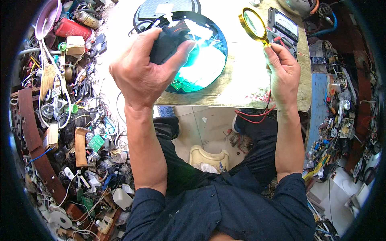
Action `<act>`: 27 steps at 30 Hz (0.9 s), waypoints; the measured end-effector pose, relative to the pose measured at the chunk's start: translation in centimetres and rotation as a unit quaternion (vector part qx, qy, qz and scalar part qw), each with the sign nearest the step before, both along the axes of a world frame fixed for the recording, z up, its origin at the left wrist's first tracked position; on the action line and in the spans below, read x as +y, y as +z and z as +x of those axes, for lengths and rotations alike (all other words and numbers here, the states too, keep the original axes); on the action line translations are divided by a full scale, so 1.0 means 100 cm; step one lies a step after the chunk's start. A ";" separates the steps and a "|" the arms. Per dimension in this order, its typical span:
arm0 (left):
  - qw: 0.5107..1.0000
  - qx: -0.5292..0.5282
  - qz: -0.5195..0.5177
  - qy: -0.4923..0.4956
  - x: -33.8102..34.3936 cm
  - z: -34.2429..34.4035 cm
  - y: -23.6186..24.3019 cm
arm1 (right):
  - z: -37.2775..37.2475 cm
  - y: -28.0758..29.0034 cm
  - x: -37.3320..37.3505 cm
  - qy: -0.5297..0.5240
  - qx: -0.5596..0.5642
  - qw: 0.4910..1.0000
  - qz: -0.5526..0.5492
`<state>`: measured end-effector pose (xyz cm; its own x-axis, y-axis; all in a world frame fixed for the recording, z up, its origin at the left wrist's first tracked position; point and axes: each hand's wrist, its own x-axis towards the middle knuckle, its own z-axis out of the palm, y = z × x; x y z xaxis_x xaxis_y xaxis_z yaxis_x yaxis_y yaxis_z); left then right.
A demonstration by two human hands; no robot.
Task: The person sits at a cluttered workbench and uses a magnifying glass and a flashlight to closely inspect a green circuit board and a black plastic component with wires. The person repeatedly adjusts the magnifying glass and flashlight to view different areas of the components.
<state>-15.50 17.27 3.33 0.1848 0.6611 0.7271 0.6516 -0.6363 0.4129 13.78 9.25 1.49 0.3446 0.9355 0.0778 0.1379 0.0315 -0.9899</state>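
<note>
My left hand (pixel 140 68) is closed around a black object (pixel 165 45) with a dark, red-lined strap bunched at its top; its exact kind is unclear. It is held above a round black housing (pixel 222 36) on the table. A brilliant light washes out much of the housing's inside, where part of a green circuit board (pixel 177 85) shows at the near edge. To the right, my right hand (pixel 284 74) pinches the handle of a gold-rimmed magnifying glass (pixel 254 24), raised upright over the table. Its lens is well apart from the housing.
An analog meter (pixel 284 25) with red leads (pixel 257 113) lies at the table's right. Behind the housing is a round grey lid (pixel 150 9). Heaps of electronic parts and cables (pixel 92 120) crowd both sides. A cream plastic stool (pixel 209 156) stands below, between my legs.
</note>
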 end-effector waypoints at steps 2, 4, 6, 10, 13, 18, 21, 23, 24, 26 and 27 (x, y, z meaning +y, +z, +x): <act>1.000 -0.007 -0.010 -0.004 -0.001 0.000 0.000 | -0.001 0.002 -0.002 -0.004 0.006 1.000 -0.003; 1.000 -0.007 -0.010 -0.007 0.000 0.000 -0.001 | -0.001 0.002 -0.002 -0.009 0.010 1.000 -0.002; 1.000 -0.002 0.001 -0.010 0.001 0.000 -0.001 | 0.001 0.001 -0.003 -0.013 0.011 1.000 0.003; 1.000 -0.008 0.005 -0.016 0.002 0.001 -0.002 | 0.002 0.001 -0.004 -0.009 0.002 1.000 0.006; 1.000 -0.005 -0.001 -0.015 0.001 0.001 0.000 | 0.001 0.000 -0.004 -0.013 -0.013 1.000 0.010; 1.000 0.001 -0.009 -0.010 0.001 0.000 0.000 | 0.002 0.000 -0.004 -0.014 -0.020 1.000 0.010; 1.000 0.002 -0.005 -0.002 0.002 0.001 0.002 | 0.002 0.000 -0.003 -0.007 -0.026 1.000 0.008; 1.000 -0.003 -0.004 -0.002 0.002 0.001 0.002 | 0.000 0.000 -0.002 -0.004 -0.027 1.000 0.014; 1.000 -0.006 -0.003 -0.001 0.002 0.001 0.002 | -0.001 0.001 -0.002 -0.003 -0.028 0.999 0.018; 1.000 -0.004 -0.005 -0.003 0.002 0.000 0.002 | -0.001 0.000 -0.001 -0.001 -0.031 0.999 0.016; 1.000 -0.003 -0.007 -0.004 0.002 0.000 0.002 | -0.001 0.000 -0.001 -0.001 -0.033 0.999 0.014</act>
